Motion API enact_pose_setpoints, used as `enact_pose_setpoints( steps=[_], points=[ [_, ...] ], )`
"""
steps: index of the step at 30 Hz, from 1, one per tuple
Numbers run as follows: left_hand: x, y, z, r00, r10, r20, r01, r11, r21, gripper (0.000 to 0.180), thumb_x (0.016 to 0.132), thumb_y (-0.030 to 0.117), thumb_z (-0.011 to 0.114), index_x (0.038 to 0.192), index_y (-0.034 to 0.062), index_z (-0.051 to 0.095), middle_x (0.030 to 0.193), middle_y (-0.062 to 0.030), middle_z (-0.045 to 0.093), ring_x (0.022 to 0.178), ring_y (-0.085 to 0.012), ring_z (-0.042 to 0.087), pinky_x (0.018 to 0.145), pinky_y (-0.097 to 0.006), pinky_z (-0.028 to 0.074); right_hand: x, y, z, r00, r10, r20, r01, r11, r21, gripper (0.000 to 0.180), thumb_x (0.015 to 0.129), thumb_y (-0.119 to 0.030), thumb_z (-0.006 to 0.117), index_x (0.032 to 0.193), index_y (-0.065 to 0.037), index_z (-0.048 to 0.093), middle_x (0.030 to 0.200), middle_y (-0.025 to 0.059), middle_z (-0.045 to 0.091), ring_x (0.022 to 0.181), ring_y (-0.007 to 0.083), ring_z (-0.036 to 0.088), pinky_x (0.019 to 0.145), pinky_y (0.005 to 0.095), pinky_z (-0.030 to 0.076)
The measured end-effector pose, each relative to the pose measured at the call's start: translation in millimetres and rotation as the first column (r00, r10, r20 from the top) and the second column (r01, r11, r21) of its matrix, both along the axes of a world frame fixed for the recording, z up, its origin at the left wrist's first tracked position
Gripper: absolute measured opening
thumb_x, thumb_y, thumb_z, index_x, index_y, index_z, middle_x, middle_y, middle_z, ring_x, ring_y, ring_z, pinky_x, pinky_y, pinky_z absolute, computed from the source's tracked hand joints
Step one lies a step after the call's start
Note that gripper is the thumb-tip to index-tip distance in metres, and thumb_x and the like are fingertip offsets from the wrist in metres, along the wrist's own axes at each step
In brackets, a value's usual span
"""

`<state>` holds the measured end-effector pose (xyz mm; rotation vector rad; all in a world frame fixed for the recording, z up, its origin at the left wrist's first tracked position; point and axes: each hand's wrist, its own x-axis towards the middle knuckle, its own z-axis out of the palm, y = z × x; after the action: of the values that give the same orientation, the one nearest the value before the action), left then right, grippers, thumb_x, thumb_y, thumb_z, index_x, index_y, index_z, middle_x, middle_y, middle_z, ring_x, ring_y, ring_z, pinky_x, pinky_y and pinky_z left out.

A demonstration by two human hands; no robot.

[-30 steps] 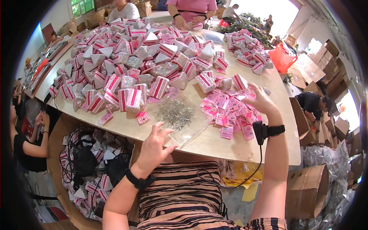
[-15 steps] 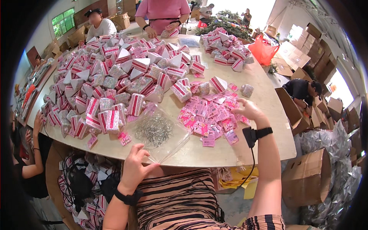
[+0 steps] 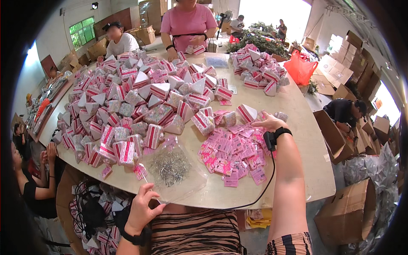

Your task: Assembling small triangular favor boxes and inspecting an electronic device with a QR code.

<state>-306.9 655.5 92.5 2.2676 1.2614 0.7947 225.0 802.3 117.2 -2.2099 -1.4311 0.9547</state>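
My left hand (image 3: 142, 209) is at the table's near edge, fingers curled and thumb apart, beside the corner of a clear plastic bag (image 3: 193, 180). A tangle of thin silver metal pieces (image 3: 170, 166), perhaps hooks, lies on it. My right hand (image 3: 273, 122) reaches over the far right of a spread of pink printed cards (image 3: 229, 146), fingers extended and thumb apart. Just left of its fingers stands a cake-slice ornament (image 3: 246, 113), white with pink-red bands. A speckled ornament (image 3: 281, 116) is partly hidden behind that hand.
A large heap of cake-slice ornaments (image 3: 140, 91) covers the table's left; a smaller heap (image 3: 259, 70) is far right. A red plastic bag (image 3: 301, 68) hangs beyond. A cardboard box (image 3: 346, 212) stands lower right. Co-workers include a person in pink (image 3: 189, 25) across the table.
The view has shifted, and the table sits lower in the picture. My right hand has moved toward the cake-slice ornament beyond the cards. My left hand's fingers are more curled, closer to the thumb.
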Motion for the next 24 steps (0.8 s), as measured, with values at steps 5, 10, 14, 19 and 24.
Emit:
enact_pose_setpoints(
  steps=[5,10,14,19,24],
  points=[
    [4,-3,6,0.999,0.045,0.015,-0.044,0.995,-0.092,0.032,0.065,0.017,0.078,0.088,0.0024,0.060,0.113,-0.0172,0.055,0.105,-0.0365,0.057,0.089,-0.040,0.048,-6,14,-3,0.958,0.169,0.231,-0.110,0.963,-0.247,0.116,0.057,-0.074,0.071,0.147,-0.010,0.033,0.147,0.0184,0.038,0.131,0.0314,0.044,0.104,0.0391,0.040],
    [-1,1,4,1.000,0.021,-0.013,-0.022,0.997,-0.072,0.033,0.067,0.019,0.079,0.089,0.0026,0.061,0.115,-0.0169,0.054,0.100,-0.0356,0.059,0.084,-0.040,0.049,-16,-9,7,0.958,0.195,0.209,-0.143,0.960,-0.241,0.110,0.064,-0.077,0.064,0.149,-0.017,0.030,0.145,0.0175,0.041,0.131,0.0323,0.044,0.107,0.0395,0.036],
    [0,6,0,1.000,-0.017,-0.005,0.017,1.000,-0.024,0.033,0.068,0.020,0.079,0.089,0.0025,0.062,0.117,-0.0165,0.054,0.092,-0.0342,0.061,0.079,-0.039,0.051,5,-32,-8,0.942,0.310,0.125,-0.286,0.941,-0.181,0.112,0.068,-0.074,0.065,0.152,-0.016,0.019,0.146,0.0194,0.039,0.133,0.0336,0.041,0.108,0.0400,0.034],
    [-3,8,0,0.999,-0.037,-0.001,0.037,0.998,-0.050,0.033,0.069,0.019,0.078,0.091,0.0030,0.061,0.118,-0.0170,0.054,0.099,-0.0355,0.059,0.083,-0.040,0.050,-24,-61,-19,0.923,0.366,0.114,-0.366,0.930,-0.027,0.120,0.059,-0.063,0.078,0.151,-0.011,0.022,0.150,0.0281,0.026,0.140,0.0374,0.027,0.111,0.0424,0.029],
    [-5,8,-3,0.998,-0.054,0.012,0.054,0.999,0.002,0.032,0.069,0.019,0.078,0.091,0.0034,0.061,0.118,-0.0180,0.054,0.103,-0.0375,0.058,0.084,-0.040,0.050,-63,-69,-30,0.911,0.347,0.220,-0.358,0.934,0.006,0.123,0.054,-0.063,0.080,0.150,-0.011,0.022,0.148,0.0326,0.024,0.139,0.0451,0.024,0.112,0.0462,0.028]
  ],
)
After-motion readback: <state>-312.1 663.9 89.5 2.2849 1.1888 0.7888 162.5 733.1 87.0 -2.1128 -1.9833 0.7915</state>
